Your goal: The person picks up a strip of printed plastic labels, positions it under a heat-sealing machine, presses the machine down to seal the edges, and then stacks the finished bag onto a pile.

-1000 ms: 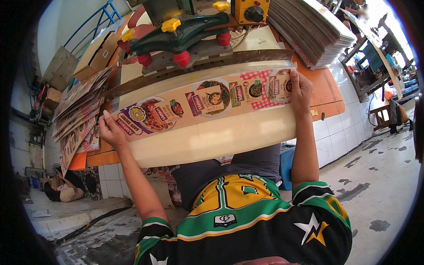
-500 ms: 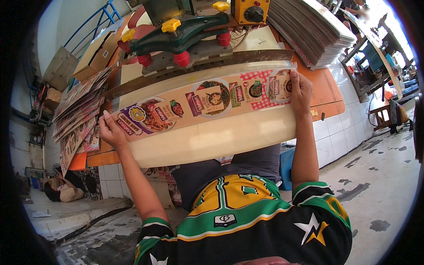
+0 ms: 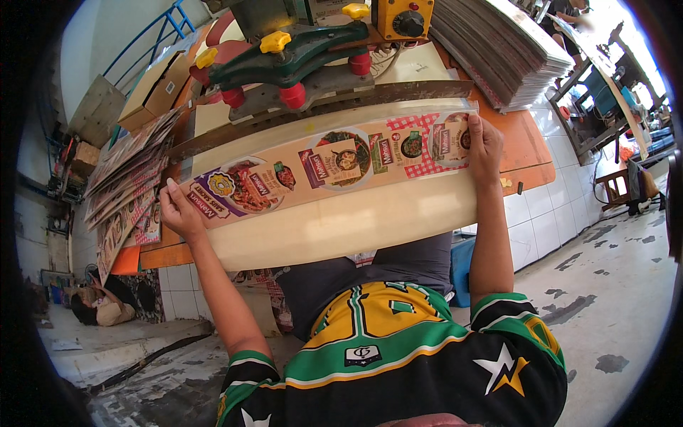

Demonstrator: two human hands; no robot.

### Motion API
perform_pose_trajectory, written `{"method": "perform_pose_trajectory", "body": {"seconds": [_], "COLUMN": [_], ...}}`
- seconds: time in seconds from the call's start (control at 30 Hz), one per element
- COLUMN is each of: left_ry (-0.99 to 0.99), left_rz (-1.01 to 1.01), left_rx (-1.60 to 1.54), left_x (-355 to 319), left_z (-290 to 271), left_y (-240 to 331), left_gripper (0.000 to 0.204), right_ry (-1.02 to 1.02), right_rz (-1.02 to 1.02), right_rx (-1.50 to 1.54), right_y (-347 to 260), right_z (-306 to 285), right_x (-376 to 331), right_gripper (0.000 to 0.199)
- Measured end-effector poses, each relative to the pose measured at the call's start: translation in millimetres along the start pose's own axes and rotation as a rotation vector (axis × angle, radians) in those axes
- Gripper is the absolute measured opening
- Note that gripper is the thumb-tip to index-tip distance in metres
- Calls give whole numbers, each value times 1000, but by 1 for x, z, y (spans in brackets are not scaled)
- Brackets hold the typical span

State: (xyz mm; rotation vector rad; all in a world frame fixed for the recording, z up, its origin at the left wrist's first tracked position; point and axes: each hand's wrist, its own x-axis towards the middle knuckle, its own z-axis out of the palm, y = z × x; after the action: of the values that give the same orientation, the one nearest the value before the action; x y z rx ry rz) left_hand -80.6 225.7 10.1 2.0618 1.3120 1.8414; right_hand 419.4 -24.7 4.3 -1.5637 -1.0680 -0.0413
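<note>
Head camera: I see an open brown cardboard box (image 3: 153, 92) at the upper left, its contents too hard for me to make out. Below it, a fanned pile of printed flat sheets (image 3: 131, 186) overhangs the edge of the orange tabletop (image 3: 525, 146). In front of the wearer, a long, glossy tan strip printed with food dishes (image 3: 313, 164) lies slantwise over a smooth cream-coloured sheet (image 3: 356, 222), between the two hands. I see the left hand (image 3: 183, 211) pinching the strip's lower left end, and the right hand (image 3: 485, 148) gripping its right end, thumb along the edge. Just beyond the strip stands a dark green metal press frame with yellow knobs and red cylinders (image 3: 302, 60).
</note>
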Motion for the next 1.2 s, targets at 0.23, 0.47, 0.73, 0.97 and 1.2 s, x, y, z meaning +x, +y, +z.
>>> {"method": "perform_pose_trajectory", "body": {"seconds": [0.23,0.47,0.73,0.97,1.2], "left_ry": [7,2,0,-36,176], "left_rz": [-10,-20,-44,-190,-309], "left_rx": [-3,-1,-16,-87,-491], "left_x": [0,-1,-5,-23,-48], "left_z": [0,-1,-3,-7,-33], "left_y": [0,1,3,20,104], "left_gripper": [37,36,35,34,42], "right_ry": [27,-22,-83,-34,30], "right_rz": [-13,1,61,129,52], "right_rx": [2,-3,249,226,56], "right_y": [-7,-5,0,3,0], "right_z": [2,-1,14,7,10], "right_x": [0,0,2,3,4], "right_gripper": [47,46,38,38,38]}}
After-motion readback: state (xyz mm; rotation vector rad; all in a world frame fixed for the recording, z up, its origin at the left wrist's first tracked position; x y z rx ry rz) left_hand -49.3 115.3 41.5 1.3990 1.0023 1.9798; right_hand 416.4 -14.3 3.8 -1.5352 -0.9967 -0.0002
